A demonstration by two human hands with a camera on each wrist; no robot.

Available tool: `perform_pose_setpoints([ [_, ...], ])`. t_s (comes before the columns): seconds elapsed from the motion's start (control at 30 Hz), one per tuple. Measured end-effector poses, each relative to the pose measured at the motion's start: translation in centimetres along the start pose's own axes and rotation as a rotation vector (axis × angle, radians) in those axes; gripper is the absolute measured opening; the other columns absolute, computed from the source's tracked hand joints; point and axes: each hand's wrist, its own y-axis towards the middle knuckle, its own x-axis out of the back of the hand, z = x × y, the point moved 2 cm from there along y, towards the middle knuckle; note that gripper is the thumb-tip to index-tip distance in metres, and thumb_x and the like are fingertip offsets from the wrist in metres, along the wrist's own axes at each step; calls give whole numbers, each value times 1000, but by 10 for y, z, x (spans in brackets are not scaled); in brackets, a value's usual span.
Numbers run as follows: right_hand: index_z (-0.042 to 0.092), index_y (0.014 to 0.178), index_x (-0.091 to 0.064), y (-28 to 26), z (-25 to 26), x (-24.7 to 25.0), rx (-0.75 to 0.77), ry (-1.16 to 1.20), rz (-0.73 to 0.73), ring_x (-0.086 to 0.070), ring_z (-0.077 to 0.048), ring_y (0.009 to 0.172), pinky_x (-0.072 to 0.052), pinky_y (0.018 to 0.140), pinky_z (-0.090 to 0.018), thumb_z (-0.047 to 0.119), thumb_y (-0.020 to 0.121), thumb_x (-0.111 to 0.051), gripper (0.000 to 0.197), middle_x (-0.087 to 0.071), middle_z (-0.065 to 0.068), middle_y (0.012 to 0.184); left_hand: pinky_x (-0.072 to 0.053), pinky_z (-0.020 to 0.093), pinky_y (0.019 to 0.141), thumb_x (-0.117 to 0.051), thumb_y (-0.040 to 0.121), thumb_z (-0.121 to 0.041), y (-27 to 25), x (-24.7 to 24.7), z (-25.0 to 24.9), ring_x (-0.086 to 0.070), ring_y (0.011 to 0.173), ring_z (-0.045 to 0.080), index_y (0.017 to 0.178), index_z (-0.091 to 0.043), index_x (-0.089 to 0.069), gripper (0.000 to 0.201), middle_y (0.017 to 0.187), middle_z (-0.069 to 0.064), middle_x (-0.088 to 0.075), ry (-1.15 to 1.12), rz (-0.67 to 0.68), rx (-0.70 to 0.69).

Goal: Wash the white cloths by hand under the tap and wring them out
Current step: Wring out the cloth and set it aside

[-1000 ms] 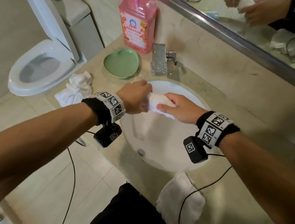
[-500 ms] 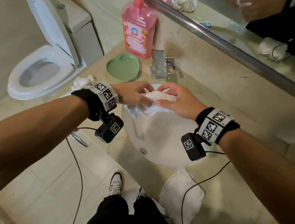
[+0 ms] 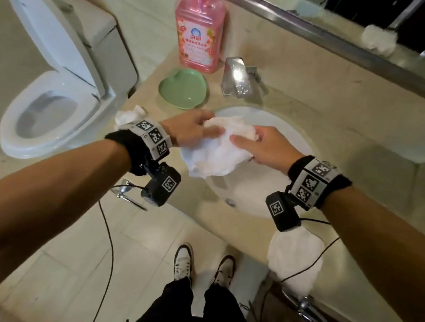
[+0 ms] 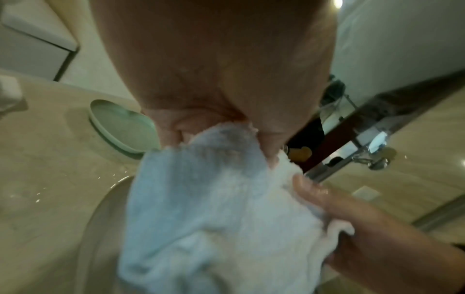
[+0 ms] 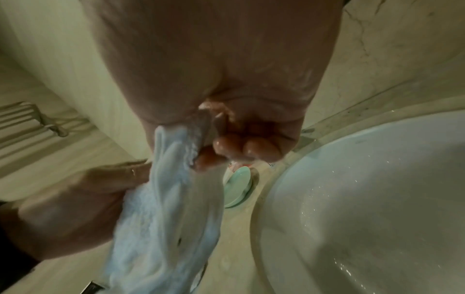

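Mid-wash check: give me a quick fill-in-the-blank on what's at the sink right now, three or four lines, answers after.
1. Both hands, left hand and right hand, grip one white cloth over the ____.
2. The heart-shaped dish beside the tap is ____ in colour.
3. The pump bottle behind that dish is ____.
4. The toilet lid stands ____.

Missing words: basin; green; pink; open

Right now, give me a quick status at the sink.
Left hand and right hand both grip one white cloth over the basin. Tap unobstructed; water flow not discernible.
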Motion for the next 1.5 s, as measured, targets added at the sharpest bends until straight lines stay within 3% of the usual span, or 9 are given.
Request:
perform_pose_setpoints([
  [0.3, 14, 116, -67, -6, -11, -9, -78, 303, -122, -71, -20, 103, -56, 93, -39, 13, 89, -72, 28, -74, -4, 112, -52, 30, 78, -38, 102, -48, -8, -9, 13, -66, 88, 18, 96, -23, -60, 34, 92, -5, -67, -139, -437, 20],
  [0.43, 3, 133, -56, -12, -23, -6, -164, 543, -56, -68, -32, 113, -57, 95, -43, 8, 94, -66, 40, -68, -13, 125, -47, 23, 55, -41, 100, -29, -4, -23, 4, -58, 56, 8, 69, -25, -59, 36, 62, -9, -60, -495, -324, 124],
  [0.57, 16, 142, -45, -38, -45, 5, -232, 605, -159, -64, -27, 115, -61, 82, -39, 2, 98, -56, 47, -63, -7, 132, -53, 38, 79, -59, 93, -19, 13, -50, -2, -61, 87, 21, 98, -15, -55, 7, 97, 5, -63, -272, -205, 115],
  [0.73, 11, 140, -39, -99, -86, 33, -317, 556, -289, -64, -36, 114, -60, 84, -52, -5, 91, -61, 57, -59, -15, 129, -51, 16, 52, -64, 87, -9, 25, -103, -26, -60, 59, 1, 124, -30, -49, 45, 87, -4, -62, -136, -50, -98],
  [0.93, 27, 131, -48, -172, -142, 56, -448, 445, -353, -70, -32, 98, -61, 70, -45, -7, 89, -61, 56, -67, -12, 116, -51, 22, 56, -81, 78, -19, 27, -190, -36, -64, 67, 11, 124, -33, -63, 51, 116, 0, -61, -137, 216, -94],
  [1.2, 14, 129, -55, -206, -235, 42, -647, 249, -355, -66, -26, 103, -61, 76, -39, -1, 86, -66, 47, -64, -8, 117, -56, 39, 90, -90, 65, -25, 10, -280, -11, -65, 98, 20, 125, -25, -52, 71, 112, -6, -58, -6, 330, 67],
  [1.27, 15, 126, -56, -205, -250, 37, -664, 111, -352, -64, -25, 104, -56, 83, -38, 4, 84, -69, 45, -64, -4, 113, -54, 37, 90, -90, 64, -29, 8, -293, -4, -63, 98, 21, 124, -23, -51, 72, 113, -2, -58, 95, 327, 60],
  [1.43, 21, 97, -60, -200, -261, 39, -662, -119, -329, -64, -17, 85, -44, 60, -25, 15, 75, -75, 27, -65, 5, 91, -54, 39, 92, -88, 67, -31, 13, -300, 4, -63, 96, 21, 122, -26, -52, 66, 111, 1, -62, 144, 372, 88],
  [1.5, 13, 108, -53, -193, -252, 48, -663, -315, -254, -63, -23, 86, -46, 64, -31, 25, 71, -82, 48, -64, 0, 94, -55, 43, 90, -85, 73, -26, 14, -295, 4, -62, 87, 18, 122, -25, -55, 57, 101, -1, -60, 69, 443, 102],
])
